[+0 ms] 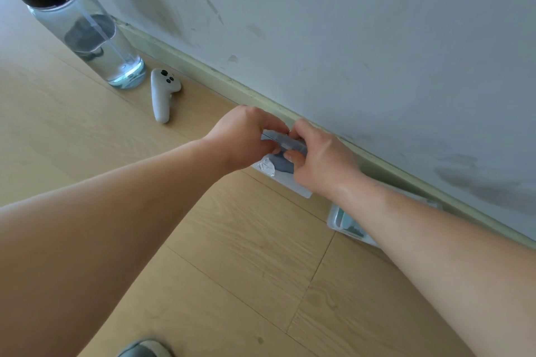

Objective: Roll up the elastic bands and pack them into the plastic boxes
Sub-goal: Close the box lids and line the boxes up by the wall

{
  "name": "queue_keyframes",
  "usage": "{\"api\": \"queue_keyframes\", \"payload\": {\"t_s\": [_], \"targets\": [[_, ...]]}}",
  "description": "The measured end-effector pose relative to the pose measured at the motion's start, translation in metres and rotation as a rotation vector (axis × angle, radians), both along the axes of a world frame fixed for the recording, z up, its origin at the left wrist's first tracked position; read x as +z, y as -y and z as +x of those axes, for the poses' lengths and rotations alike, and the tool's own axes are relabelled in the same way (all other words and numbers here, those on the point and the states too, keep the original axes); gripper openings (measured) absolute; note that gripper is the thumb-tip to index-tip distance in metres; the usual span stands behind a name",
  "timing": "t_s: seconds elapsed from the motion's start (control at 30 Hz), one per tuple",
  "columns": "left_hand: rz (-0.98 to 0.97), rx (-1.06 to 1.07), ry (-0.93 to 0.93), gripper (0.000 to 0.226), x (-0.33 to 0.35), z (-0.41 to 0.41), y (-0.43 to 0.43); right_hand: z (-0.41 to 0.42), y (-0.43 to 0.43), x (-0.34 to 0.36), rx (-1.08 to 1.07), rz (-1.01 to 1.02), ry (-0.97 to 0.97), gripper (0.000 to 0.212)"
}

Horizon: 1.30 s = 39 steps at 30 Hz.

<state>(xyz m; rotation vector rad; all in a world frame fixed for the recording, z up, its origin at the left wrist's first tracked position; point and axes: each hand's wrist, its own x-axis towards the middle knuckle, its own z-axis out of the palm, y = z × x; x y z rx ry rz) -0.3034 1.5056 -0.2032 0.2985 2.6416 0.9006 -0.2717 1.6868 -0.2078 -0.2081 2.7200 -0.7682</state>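
While my left hand (243,136) and right hand (322,159) pinch a clear lid (285,140) between curled fingers, the grey rolled elastic band (281,165) lies in the plastic box (301,191) just under them.
That box sits on the wooden floor (232,240) by the skirting board (203,66), with a crumpled white wad (266,166) beside the roll. A second plastic box (336,219) shows under my right forearm. Off to my left stand a water bottle (87,32) and a white controller (162,95).
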Motion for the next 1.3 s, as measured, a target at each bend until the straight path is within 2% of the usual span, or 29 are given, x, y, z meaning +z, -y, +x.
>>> {"api": "queue_keyframes", "payload": {"t_s": [0.17,0.43,0.63,0.67,0.77,0.83,0.9,1.03,1.2,1.3], "targets": [[-0.030,-0.001,-0.058,0.027,0.000,0.004,-0.004,0.005,-0.001,-0.002,0.035,0.003,-0.070,0.010],[-0.056,-0.005,-0.121,0.034,-0.005,0.006,-0.003,0.011,-0.004,-0.010,0.041,-0.041,-0.150,0.025],[-0.059,-0.091,-0.354,0.026,-0.021,0.018,0.006,0.016,-0.003,-0.011,0.061,0.022,-0.247,0.033],[-0.068,-0.117,-0.393,0.024,-0.023,0.019,0.008,0.018,-0.005,-0.012,0.091,0.037,-0.218,0.041],[-0.130,-0.187,-0.465,0.016,-0.028,0.026,0.012,0.034,-0.013,-0.014,0.204,0.142,-0.079,0.090],[-0.226,-0.242,-0.529,0.017,-0.038,0.039,0.010,0.045,-0.021,-0.025,0.305,0.254,-0.141,0.101],[-0.260,-0.234,-0.519,0.027,-0.049,0.051,0.010,0.051,-0.024,-0.038,0.353,0.263,-0.184,0.090],[-0.250,-0.246,-0.469,0.013,-0.052,0.046,0.015,0.043,-0.022,-0.043,0.342,0.249,-0.261,0.066],[-0.275,-0.211,-0.469,0.025,-0.047,0.055,0.005,0.045,-0.020,-0.043,0.321,0.187,-0.297,0.058],[-0.276,-0.157,-0.540,0.027,-0.050,0.054,0.000,0.046,-0.025,-0.046,0.289,0.123,-0.240,0.061]]}}
